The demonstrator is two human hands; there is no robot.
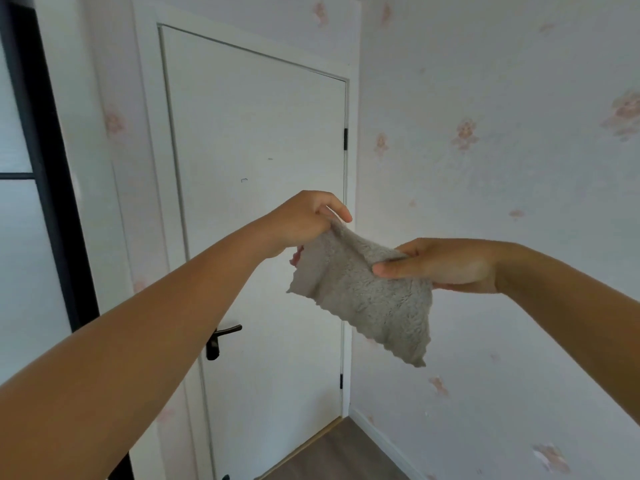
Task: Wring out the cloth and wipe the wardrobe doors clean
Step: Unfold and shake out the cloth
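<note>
Cloth (363, 299) hangs mid-frame, spread between both hands — left hand (304, 220) pinching its top corner, right hand (446, 266) clamping its right edge — and such light fingertip holds may let it slip to the floor (346, 455) before it reaches the white door (259, 150) behind.

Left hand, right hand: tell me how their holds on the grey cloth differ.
The left hand is higher, before the white door; the right hand is lower, before the flowered wallpaper. The left hand pinches the grey cloth at its top corner in a curled grip; the right hand clamps its side edge, thumb laid straight across the front. Both hold the same cloth, spread between them in the air.
</note>
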